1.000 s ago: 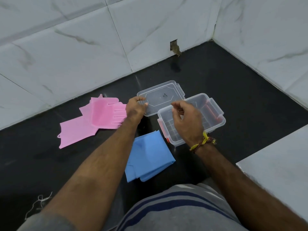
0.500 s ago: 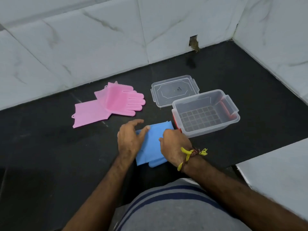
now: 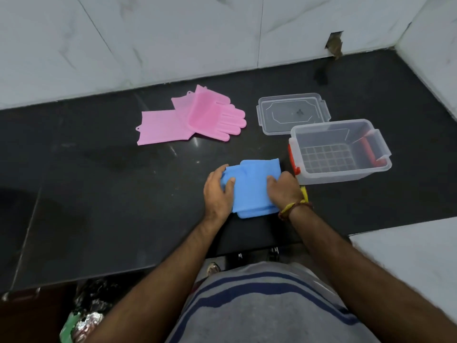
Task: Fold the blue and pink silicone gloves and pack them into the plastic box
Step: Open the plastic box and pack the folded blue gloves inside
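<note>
The blue silicone gloves [image 3: 252,186] lie folded into a thick pad on the black counter, just left of the plastic box. My left hand [image 3: 218,191] grips the pad's left edge, thumb on top. My right hand [image 3: 284,190] holds the right edge with curled fingers. The clear plastic box [image 3: 341,152], with red latches, stands open with nothing inside. Its clear lid [image 3: 294,112] lies flat behind it. The pink silicone gloves [image 3: 195,118] lie spread out, partly overlapping, at the back left.
White marble wall tiles [image 3: 173,38] rise behind the black counter [image 3: 99,194]. A white ledge [image 3: 410,253] sits at the right front. A small hole [image 3: 334,43] shows in the wall at the back right. Crumpled foil [image 3: 86,315] lies below the counter's front edge.
My hands left the lid and box and came down onto the blue gloves. They now hold the pad at both edges, and it looks more compact than before.
</note>
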